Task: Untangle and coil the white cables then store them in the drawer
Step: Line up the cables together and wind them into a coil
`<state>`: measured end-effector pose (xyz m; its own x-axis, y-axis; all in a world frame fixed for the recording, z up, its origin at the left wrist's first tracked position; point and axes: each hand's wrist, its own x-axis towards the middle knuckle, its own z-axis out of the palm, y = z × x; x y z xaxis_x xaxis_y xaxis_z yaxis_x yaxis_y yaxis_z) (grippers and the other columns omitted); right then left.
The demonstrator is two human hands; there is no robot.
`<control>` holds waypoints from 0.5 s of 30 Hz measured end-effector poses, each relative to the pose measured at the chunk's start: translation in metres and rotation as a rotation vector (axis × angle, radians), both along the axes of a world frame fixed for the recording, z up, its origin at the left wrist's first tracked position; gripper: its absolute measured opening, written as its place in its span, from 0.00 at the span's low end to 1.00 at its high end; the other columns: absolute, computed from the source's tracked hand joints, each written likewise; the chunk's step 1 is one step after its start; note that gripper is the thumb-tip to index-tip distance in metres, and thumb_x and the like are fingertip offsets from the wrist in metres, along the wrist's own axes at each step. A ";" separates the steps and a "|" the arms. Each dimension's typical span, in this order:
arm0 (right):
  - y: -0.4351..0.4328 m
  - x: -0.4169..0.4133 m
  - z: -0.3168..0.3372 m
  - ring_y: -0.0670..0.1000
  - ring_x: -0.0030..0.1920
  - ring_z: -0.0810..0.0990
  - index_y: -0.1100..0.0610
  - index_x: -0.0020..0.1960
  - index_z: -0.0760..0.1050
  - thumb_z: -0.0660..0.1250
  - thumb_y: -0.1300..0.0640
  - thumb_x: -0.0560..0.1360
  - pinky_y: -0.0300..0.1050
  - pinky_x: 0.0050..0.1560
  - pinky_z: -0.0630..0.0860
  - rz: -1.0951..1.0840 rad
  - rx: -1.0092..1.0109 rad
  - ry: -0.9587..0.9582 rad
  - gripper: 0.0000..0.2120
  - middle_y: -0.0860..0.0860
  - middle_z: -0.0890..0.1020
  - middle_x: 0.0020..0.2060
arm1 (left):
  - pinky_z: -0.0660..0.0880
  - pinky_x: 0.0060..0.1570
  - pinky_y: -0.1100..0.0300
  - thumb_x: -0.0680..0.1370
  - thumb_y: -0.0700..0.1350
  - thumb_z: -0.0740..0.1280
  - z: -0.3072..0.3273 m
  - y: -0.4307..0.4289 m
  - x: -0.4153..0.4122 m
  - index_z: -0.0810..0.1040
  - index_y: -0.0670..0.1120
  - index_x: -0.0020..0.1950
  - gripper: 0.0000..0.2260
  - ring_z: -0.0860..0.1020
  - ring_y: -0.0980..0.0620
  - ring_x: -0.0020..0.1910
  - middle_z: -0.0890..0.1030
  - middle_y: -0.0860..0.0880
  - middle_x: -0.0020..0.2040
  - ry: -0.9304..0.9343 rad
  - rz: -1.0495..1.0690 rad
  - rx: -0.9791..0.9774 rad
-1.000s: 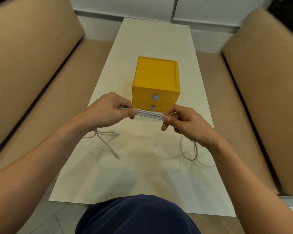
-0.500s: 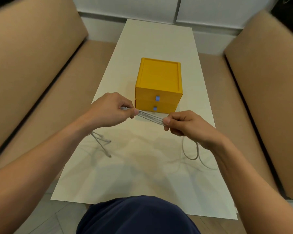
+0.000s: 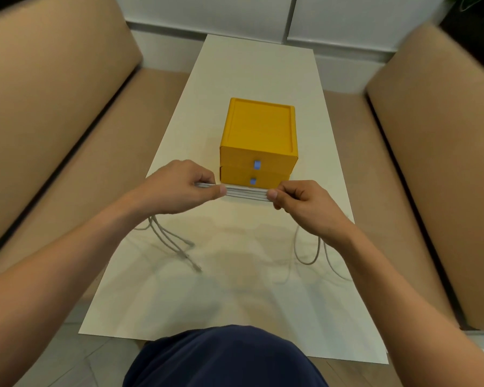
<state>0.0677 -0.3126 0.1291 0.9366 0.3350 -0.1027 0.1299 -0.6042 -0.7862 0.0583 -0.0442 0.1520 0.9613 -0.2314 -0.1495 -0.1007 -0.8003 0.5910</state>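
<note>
A flat bundle of white cables [image 3: 246, 193] is stretched level between my two hands, just in front of the yellow drawer box. My left hand [image 3: 179, 189] pinches the bundle's left end; my right hand [image 3: 305, 205] pinches its right end. Loose cable ends hang below each hand and trail on the table: plug ends [image 3: 176, 247] under the left wrist, loops [image 3: 310, 251] under the right wrist. The yellow box [image 3: 259, 135] has two drawers, both shut, each with a small blue pull tab [image 3: 257, 164].
The narrow white table [image 3: 235, 297] runs away from me between two tan sofas [image 3: 53, 113]. A white wall base closes the far end. My dark blue lap sits at the table's near edge.
My hands have levelled out and drawn the cable bundle taut and horizontal; half a second ago it sloped down to the right. The hanging ends shifted slightly on the table.
</note>
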 end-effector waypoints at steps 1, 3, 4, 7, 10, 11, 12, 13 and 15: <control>0.001 0.000 0.000 0.46 0.36 0.74 0.55 0.41 0.81 0.66 0.47 0.83 0.45 0.41 0.69 0.000 0.025 0.013 0.16 0.55 0.82 0.37 | 0.62 0.32 0.57 0.81 0.59 0.67 0.002 0.001 0.000 0.77 0.49 0.34 0.20 0.68 0.55 0.28 0.72 0.53 0.27 -0.017 -0.007 0.035; 0.005 0.000 0.000 0.49 0.37 0.74 0.55 0.41 0.81 0.66 0.46 0.82 0.47 0.41 0.69 0.000 0.025 -0.003 0.16 0.60 0.81 0.38 | 0.63 0.31 0.57 0.81 0.60 0.66 0.009 0.003 0.000 0.78 0.50 0.35 0.19 0.70 0.53 0.28 0.74 0.52 0.27 -0.088 -0.009 0.129; 0.008 0.000 0.001 0.49 0.36 0.73 0.54 0.41 0.81 0.66 0.46 0.82 0.47 0.40 0.68 -0.001 0.022 -0.021 0.16 0.60 0.80 0.37 | 0.64 0.31 0.57 0.81 0.60 0.65 0.013 0.003 -0.001 0.79 0.50 0.37 0.19 0.70 0.53 0.28 0.74 0.52 0.27 -0.162 -0.007 0.202; 0.012 0.005 0.003 0.48 0.34 0.71 0.53 0.41 0.81 0.66 0.45 0.82 0.46 0.37 0.67 -0.025 0.057 -0.046 0.16 0.55 0.76 0.32 | 0.62 0.33 0.57 0.82 0.60 0.62 0.022 -0.002 -0.008 0.79 0.53 0.41 0.16 0.67 0.52 0.28 0.68 0.55 0.25 -0.439 0.003 0.436; 0.012 0.009 -0.001 0.48 0.34 0.72 0.51 0.41 0.81 0.66 0.45 0.82 0.46 0.38 0.68 -0.028 0.060 -0.042 0.15 0.50 0.76 0.32 | 0.58 0.31 0.58 0.83 0.61 0.58 0.017 -0.005 -0.010 0.79 0.53 0.44 0.17 0.70 0.46 0.32 0.67 0.54 0.28 -0.499 -0.013 0.612; 0.012 0.009 -0.005 0.49 0.35 0.74 0.51 0.42 0.81 0.66 0.44 0.82 0.46 0.39 0.69 -0.021 0.042 -0.035 0.15 0.51 0.79 0.33 | 0.58 0.31 0.59 0.83 0.62 0.57 0.010 -0.004 -0.008 0.78 0.53 0.44 0.18 0.72 0.46 0.33 0.69 0.54 0.29 -0.494 -0.030 0.639; 0.010 0.008 -0.010 0.51 0.37 0.77 0.50 0.42 0.82 0.65 0.44 0.82 0.48 0.40 0.72 -0.014 0.019 -0.022 0.15 0.52 0.81 0.35 | 0.59 0.30 0.59 0.83 0.62 0.56 0.002 -0.004 -0.005 0.78 0.53 0.44 0.19 0.73 0.46 0.33 0.70 0.54 0.30 -0.480 -0.047 0.640; 0.009 0.007 -0.015 0.53 0.40 0.79 0.50 0.43 0.82 0.65 0.43 0.82 0.51 0.43 0.75 -0.011 -0.007 -0.006 0.15 0.52 0.83 0.38 | 0.60 0.30 0.59 0.83 0.63 0.55 -0.009 -0.002 -0.003 0.77 0.53 0.44 0.19 0.74 0.47 0.33 0.71 0.54 0.30 -0.451 -0.064 0.620; 0.005 0.005 -0.025 0.53 0.41 0.80 0.50 0.44 0.82 0.65 0.43 0.82 0.54 0.44 0.77 -0.017 -0.053 0.019 0.15 0.51 0.84 0.38 | 0.64 0.31 0.57 0.84 0.63 0.54 -0.032 -0.001 -0.002 0.74 0.52 0.43 0.19 0.73 0.49 0.32 0.72 0.54 0.30 -0.353 -0.082 0.521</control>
<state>0.0723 -0.3077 0.1041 0.9399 0.3125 -0.1375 0.1048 -0.6472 -0.7551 0.0560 -0.0449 0.1201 0.9556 -0.2885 0.0603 -0.2914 -0.9555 0.0462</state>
